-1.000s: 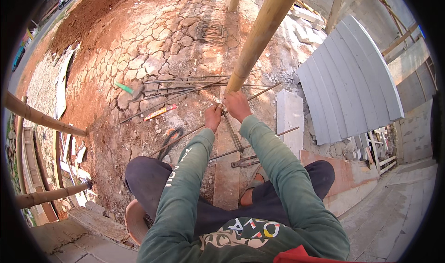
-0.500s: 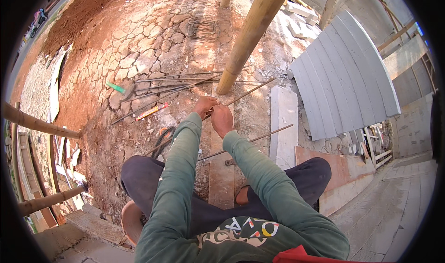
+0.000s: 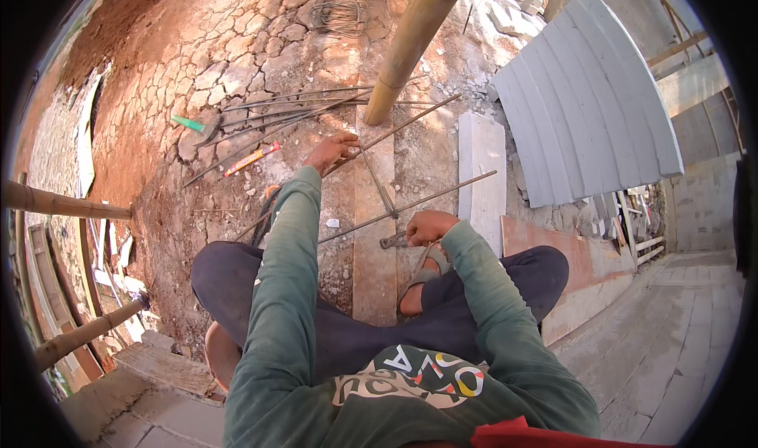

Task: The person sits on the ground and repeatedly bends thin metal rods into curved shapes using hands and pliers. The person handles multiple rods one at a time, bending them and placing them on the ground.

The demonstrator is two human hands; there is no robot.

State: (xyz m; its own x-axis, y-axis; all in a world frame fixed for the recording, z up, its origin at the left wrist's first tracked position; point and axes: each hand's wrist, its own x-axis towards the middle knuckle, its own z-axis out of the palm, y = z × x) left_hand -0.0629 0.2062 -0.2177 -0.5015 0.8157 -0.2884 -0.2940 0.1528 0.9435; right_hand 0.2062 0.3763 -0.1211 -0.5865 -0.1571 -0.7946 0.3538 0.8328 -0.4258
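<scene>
My left hand is closed on a long thin steel rod that slants up to the right. From beside those fingers a short metal piece runs down to a second steel rod, nearer to me and roughly parallel. Low on the right, my right hand is closed around the handles of a pair of pincers. The pincers' head points left over the plank between my legs. Fingers cover most of the handles.
A bamboo post rises just beyond the rods. Loose rods, a green-handled tool and a red-and-yellow packet lie to the left. On the right are a pale block and grey panels. Coiled wire lies farther off.
My right hand has left my left hand's side, come down toward me and closed on the pincers. My left hand stays at the rod. The view has tilted slightly.
</scene>
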